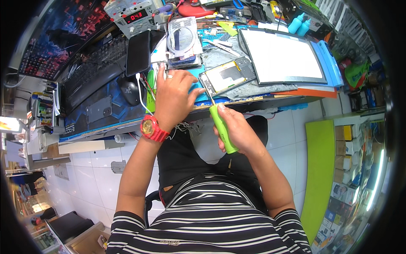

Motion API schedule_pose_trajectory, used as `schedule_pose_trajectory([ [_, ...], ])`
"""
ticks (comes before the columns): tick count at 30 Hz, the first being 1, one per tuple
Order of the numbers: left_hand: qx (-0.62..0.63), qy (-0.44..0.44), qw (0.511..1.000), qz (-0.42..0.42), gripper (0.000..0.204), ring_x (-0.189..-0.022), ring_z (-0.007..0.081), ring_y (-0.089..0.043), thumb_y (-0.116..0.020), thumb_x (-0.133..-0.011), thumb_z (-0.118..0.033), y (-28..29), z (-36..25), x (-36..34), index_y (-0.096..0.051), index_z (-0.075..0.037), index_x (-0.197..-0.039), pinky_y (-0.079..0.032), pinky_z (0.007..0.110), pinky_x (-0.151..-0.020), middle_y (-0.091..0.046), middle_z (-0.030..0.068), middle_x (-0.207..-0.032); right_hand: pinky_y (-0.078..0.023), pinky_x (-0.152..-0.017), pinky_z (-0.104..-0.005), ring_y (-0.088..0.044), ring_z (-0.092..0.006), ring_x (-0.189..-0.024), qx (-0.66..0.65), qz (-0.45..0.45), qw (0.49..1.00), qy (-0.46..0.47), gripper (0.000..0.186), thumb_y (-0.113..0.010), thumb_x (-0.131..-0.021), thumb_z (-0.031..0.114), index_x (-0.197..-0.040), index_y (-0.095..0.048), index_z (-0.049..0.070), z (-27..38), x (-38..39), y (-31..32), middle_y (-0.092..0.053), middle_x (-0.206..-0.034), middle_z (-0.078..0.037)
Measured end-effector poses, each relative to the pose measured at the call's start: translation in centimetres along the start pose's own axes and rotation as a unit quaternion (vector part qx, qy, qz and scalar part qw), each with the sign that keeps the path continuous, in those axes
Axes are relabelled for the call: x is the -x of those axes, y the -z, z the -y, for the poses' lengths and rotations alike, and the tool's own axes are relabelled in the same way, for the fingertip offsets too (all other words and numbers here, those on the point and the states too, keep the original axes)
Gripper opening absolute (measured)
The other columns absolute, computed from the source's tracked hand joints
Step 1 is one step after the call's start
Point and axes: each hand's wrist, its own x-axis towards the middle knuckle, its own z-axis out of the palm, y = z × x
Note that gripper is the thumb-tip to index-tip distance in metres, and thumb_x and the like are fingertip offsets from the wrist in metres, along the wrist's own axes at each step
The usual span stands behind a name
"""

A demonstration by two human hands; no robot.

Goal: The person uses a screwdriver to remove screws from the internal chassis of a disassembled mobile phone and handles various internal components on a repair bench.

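In my right hand is a screwdriver with a bright green handle, gripped by closed fingers. Its thin shaft points up and left to the near left edge of an opened phone. The phone lies tilted on a grey cloth, its yellow-edged battery and inner parts showing. My left hand, with a ring and a red watch on the wrist, hovers left of the phone. Its fingers are spread and bent, and I see nothing between them. Whether its fingertips touch the bench is hard to tell.
A white-topped panel lies right of the phone. Behind my left hand are a dark phone and a coiled white cable in a bag. Further left sit a mouse, a keyboard and a power supply.
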Motion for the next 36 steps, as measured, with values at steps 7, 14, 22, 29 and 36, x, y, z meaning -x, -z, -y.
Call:
schedule_pose_trajectory([
  [7, 0.061, 0.031, 0.997, -0.021, 0.005, -0.094, 0.0297, -0.069, -0.073, -0.091, -0.01, -1.4, -1.9, 0.9, -0.073, -0.006, -0.095, -0.036, 0.056, -0.116, -0.072, 0.0062, -0.096, -0.049, -0.04, -0.0315, -0.059, -0.0165, -0.045, 0.02, -0.006, 1.0, -0.019, 0.049, -0.042, -0.111, 0.05, -0.1, -0.053, 0.004, 0.1, -0.3, 0.0, -0.059, -0.074, -0.006],
  [14, 0.095, 0.077, 0.99, -0.074, 0.01, -0.094, 0.0323, -0.069, -0.072, -0.091, -0.009, -1.1, -1.7, 1.0, -0.072, -0.003, -0.1, -0.041, 0.054, -0.114, -0.072, 0.0105, -0.096, -0.049, -0.04, -0.0304, -0.057, -0.0154, -0.044, 0.029, -0.01, 1.0, -0.001, 0.048, -0.043, -0.111, 0.05, -0.108, -0.054, 0.004, 0.5, 1.0, 0.3, -0.058, -0.073, -0.006],
  [22, 0.079, 0.044, 0.996, 0.013, 0.039, -0.117, 0.0389, -0.062, -0.079, -0.089, -0.026, -2.1, -3.3, -0.3, -0.068, 0.001, -0.116, -0.045, 0.05, -0.105, -0.065, 0.0188, -0.126, -0.049, -0.042, -0.0299, -0.059, -0.0149, -0.047, 0.004, -0.055, 0.997, 0.047, 0.047, -0.042, -0.111, 0.05, -0.112, -0.053, 0.005, -1.1, 1.6, 0.6, -0.059, -0.078, -0.006],
  [29, 0.002, 0.01, 0.999, 0.035, 0.059, -0.117, 0.0386, -0.06, -0.083, -0.082, -0.041, -1.3, -3.5, -0.6, -0.065, 0.001, -0.119, -0.032, 0.058, -0.114, -0.065, 0.0193, -0.12, -0.051, -0.046, -0.0279, -0.06, -0.0139, -0.049, 0.044, -0.099, 0.989, 0.101, 0.046, -0.046, -0.11, 0.049, -0.112, -0.053, 0.003, -3.0, 3.8, 1.6, -0.06, -0.08, -0.007],
  [36, -0.056, 0.053, 0.996, 0.036, 0.064, -0.102, 0.0354, -0.061, -0.081, -0.081, -0.051, -0.5, -6.5, 0.7, -0.066, 0.002, -0.112, -0.034, 0.054, -0.112, -0.064, 0.0177, -0.105, -0.051, -0.052, -0.0263, -0.061, -0.0131, -0.055, 0.06, -0.132, 0.983, 0.112, 0.042, -0.051, -0.11, 0.042, -0.119, -0.054, 0.001, -4.6, 5.8, 2.7, -0.061, -0.084, -0.007],
])
